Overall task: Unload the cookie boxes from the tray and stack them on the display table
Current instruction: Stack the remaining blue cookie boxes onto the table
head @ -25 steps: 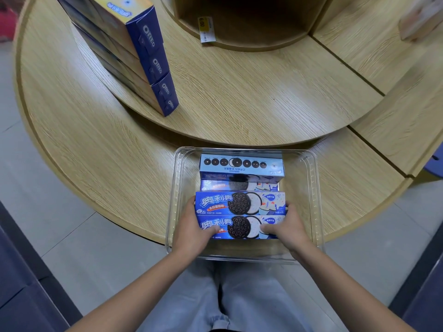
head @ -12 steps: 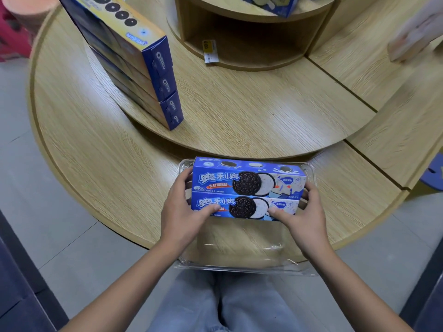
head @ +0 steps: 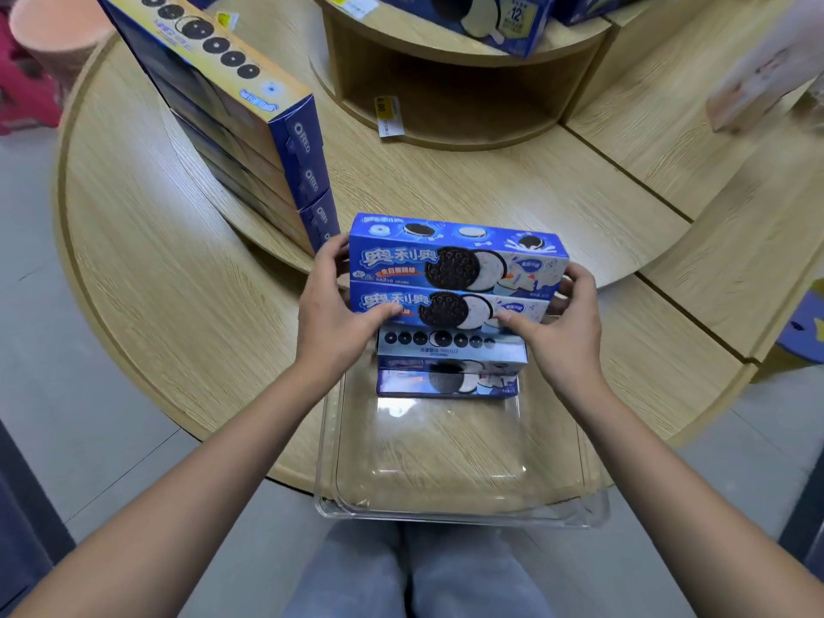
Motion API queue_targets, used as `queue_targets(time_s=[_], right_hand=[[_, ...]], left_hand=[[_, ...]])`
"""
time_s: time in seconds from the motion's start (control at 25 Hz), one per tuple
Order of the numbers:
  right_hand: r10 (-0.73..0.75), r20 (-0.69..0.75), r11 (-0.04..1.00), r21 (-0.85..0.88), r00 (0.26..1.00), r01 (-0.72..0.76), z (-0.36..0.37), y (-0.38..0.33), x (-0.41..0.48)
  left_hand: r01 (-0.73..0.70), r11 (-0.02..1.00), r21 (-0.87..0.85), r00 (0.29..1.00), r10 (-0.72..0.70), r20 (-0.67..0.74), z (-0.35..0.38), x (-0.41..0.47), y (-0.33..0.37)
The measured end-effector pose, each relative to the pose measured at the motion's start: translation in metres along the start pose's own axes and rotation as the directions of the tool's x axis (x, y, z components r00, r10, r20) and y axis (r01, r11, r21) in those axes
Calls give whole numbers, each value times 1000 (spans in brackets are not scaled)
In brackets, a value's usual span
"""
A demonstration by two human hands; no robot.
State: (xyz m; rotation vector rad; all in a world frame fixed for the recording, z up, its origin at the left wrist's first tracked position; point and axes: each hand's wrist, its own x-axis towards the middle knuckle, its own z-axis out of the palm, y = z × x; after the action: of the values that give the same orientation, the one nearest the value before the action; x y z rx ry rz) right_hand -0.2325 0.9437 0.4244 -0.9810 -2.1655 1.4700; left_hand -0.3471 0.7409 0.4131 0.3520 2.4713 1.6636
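Note:
Two blue cookie boxes (head: pixel 455 269), one on top of the other, are held in the air above the far end of the clear plastic tray (head: pixel 459 506). My left hand (head: pixel 332 314) grips their left end and my right hand (head: pixel 559 327) grips their right end. Under them, two more cookie boxes (head: pixel 448 365) stay stacked in the tray's far part. A stack of several blue and yellow cookie boxes (head: pixel 249 127) stands on the raised tier of the round wooden display table (head: pixel 446 189), to the left of the held pair.
The tray overhangs the table's lower tier (head: pixel 169 305) near my legs. A wooden centre shelf (head: pixel 450 87) with a price tag rises at the back, with a larger cookie box on top. A blurred pale box (head: pixel 767 78) lies far right. A pink stool stands far left.
My two hands have lifted the front two boxes out of the tray and carried them up and forward, uncovering the two boxes behind them.

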Motion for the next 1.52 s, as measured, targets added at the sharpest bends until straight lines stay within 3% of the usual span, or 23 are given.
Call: queue_targets(time_s=[0.36,0.68,1.52], right_hand=[[-56,10,998,-34,998,56,23,5,47],[-43,6,997,-67,999,43,31,14,52],[-112,30,993,-29,993,113,40,21,50]], left_hand=[[-78,995,61,997,79,-16,10,46,-26],[-71,997,-21,997,71,6,10,48,-33],[-53,998,38,998,55,-29,1,42,-31]])
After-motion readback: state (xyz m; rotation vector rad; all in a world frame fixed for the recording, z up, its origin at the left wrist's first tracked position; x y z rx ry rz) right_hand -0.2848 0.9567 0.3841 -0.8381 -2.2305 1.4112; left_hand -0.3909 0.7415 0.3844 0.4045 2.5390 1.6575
